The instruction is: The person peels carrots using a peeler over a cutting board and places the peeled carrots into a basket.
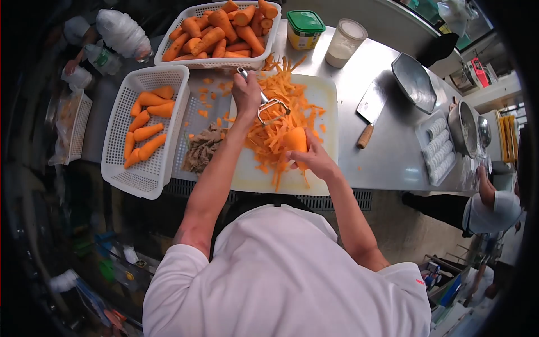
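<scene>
My left hand (247, 96) is closed round the handle of a metal Y-shaped peeler (273, 110), its blade end just above a heap of orange peelings. My right hand (316, 160) grips a carrot (295, 140), thick end up, close below the peeler; blade and carrot look slightly apart. Carrot peelings (275, 90) cover much of the white cutting board (323, 177) under both hands. Left of the board lies a brownish, crumpled cloth-like heap (203, 149), partly behind my left forearm. Peeled-looking carrots (147, 132) lie in a white perforated basket (178, 129) to the left.
Behind the board, another white basket (163, 58) is piled with carrots. A green-lidded tub (306, 29) and a clear container (345, 44) stand at the back. Rightward are a cleaver (371, 106), a dark tray (414, 82) and a tray of white rolls (437, 147). A person (494, 208) stands at far right.
</scene>
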`<state>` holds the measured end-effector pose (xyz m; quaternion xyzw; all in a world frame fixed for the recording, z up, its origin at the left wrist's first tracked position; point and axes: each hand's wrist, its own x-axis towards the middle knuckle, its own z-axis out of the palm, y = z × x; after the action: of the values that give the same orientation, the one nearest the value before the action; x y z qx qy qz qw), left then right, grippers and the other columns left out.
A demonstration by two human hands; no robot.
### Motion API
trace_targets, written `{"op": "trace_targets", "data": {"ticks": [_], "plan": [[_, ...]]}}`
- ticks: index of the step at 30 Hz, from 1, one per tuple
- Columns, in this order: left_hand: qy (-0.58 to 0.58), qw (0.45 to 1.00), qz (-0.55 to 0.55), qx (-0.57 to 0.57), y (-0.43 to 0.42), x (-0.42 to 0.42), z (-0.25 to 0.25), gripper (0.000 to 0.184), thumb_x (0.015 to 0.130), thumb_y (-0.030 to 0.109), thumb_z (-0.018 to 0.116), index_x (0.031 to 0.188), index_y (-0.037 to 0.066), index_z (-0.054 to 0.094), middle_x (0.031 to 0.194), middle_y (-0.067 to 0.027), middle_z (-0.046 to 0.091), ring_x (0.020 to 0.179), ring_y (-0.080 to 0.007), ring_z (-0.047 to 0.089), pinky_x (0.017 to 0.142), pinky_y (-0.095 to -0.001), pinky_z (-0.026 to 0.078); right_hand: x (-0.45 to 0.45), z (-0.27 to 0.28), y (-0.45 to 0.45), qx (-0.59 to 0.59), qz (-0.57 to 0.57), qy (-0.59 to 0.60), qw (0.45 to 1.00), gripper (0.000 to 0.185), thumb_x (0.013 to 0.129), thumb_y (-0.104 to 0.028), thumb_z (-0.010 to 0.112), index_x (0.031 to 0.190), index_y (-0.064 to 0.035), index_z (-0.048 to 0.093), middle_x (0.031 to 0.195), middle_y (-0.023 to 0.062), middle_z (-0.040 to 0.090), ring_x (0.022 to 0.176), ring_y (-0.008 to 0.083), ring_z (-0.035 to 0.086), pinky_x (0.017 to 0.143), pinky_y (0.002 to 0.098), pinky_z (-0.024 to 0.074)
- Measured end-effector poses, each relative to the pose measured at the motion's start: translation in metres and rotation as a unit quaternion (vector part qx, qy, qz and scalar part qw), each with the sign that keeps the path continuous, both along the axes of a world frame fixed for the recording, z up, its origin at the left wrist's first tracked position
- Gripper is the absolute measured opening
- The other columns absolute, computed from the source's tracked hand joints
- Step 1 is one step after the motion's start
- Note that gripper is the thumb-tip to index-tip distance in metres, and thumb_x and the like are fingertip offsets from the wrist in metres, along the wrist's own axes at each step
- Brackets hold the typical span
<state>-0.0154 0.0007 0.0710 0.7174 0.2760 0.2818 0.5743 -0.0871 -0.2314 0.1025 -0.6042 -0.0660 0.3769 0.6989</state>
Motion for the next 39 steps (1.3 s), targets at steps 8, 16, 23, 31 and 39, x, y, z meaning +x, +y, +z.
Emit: {"op": "trace_targets", "data": {"ticks": [8, 16, 23, 31, 39], "plan": [[0.038, 0.996, -0.084, -0.016, -0.024, -0.013, -0.003, 0.031, 0.098, 0.027, 0.052, 0.084, 0.0, 0.047, 0.065, -0.01, 0.059, 0.055, -0.0205, 0.06, 0.055, -0.036, 0.048, -0.008, -0.017, 0.009, -0.119, 0.03, -0.105, 0.987, 0.068, 0.077, -0.007, 0.07, 0.139, -0.0057, 0.041, 0.09, 0.0085, 0.063, 0.06, 0.0136, 0.058, 0.047, 0.0298, 0.0486], [-0.001, 0.998, -0.058, 0.021, -0.029, -0.005, -0.021, 0.031, 0.096, 0.026, 0.052, 0.086, -0.003, 0.051, 0.069, -0.0146, 0.062, 0.057, -0.0253, 0.063, 0.054, -0.0396, 0.049, -0.005, -0.027, 0.01, -0.257, -0.002, -0.357, 0.898, 0.062, 0.073, -0.01, 0.068, 0.13, -0.0014, 0.045, 0.097, 0.0214, 0.065, 0.085, 0.038, 0.065, 0.076, 0.0418, 0.0527], [-0.027, 0.998, -0.052, 0.001, -0.04, -0.017, -0.005, 0.028, 0.1, 0.025, 0.052, 0.088, 0.002, 0.044, 0.066, -0.0055, 0.052, 0.052, -0.0174, 0.054, 0.052, -0.0346, 0.046, -0.008, -0.01, 0.016, -0.282, 0.015, -0.376, 0.883, 0.063, 0.07, -0.006, 0.068, 0.129, -0.0026, 0.046, 0.103, 0.0244, 0.064, 0.095, 0.0438, 0.062, 0.083, 0.0447, 0.0505], [0.021, 0.996, 0.07, -0.044, 0.039, -0.074, -0.03, 0.023, 0.103, 0.027, 0.047, 0.095, 0.006, 0.043, 0.065, -0.0032, 0.051, 0.054, -0.0165, 0.054, 0.052, -0.0338, 0.046, 0.005, 0.019, 0.034, -0.151, 0.067, -0.229, 0.959, 0.062, 0.076, -0.007, 0.07, 0.132, -0.0022, 0.045, 0.104, 0.0174, 0.065, 0.09, 0.0264, 0.068, 0.077, 0.036, 0.0554], [-0.033, 0.964, 0.007, -0.265, 0.023, -0.154, -0.027, 0.023, 0.1, 0.025, 0.051, 0.102, 0.003, 0.049, 0.074, -0.0067, 0.06, 0.048, -0.0106, 0.058, 0.046, -0.0251, 0.052, 0.014, 0.037, 0.255, 0.052, 0.262, -0.215, 0.939, 0.063, 0.081, -0.009, 0.069, 0.138, 0.0025, 0.047, 0.107, 0.0187, 0.067, 0.077, 0.0174, 0.068, 0.068, 0.0304, 0.057]]}}
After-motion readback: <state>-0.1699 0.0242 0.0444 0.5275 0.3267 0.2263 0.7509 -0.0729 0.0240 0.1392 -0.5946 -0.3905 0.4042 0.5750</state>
